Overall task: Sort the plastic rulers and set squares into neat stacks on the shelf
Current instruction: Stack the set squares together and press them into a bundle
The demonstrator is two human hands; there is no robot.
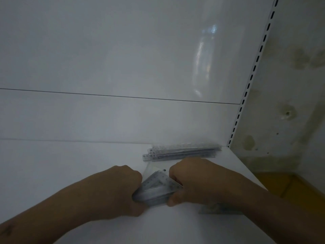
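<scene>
Both hands on the stack of clear set squares (157,188), lower centre of frame, sitting on the white shelf (70,173). Left hand (121,189) grips the stack's left end with its fingers curled around it; right hand (191,180) grips the right end the same way. Fingertips mostly hidden behind the knuckles, so I can't tell how tightly they pinch.

Ruler stack (182,153) lies just above the hands, near the shelf's back right corner, ends a bit staggered. One more clear piece (219,208) lies partly under the right forearm, lower right; looks like a loose set square, too blurred to be sure.

Likely step: squaring up the set-square stack. To do it well:
- squeeze from both ends evenly, tap the long edge on the shelf so edges align
- keep the pieces flat, since the clear plastic slides easily
- set it down beside the rulers, not touching
- pick up the stray piece afterwards, then straighten the ruler ends
</scene>
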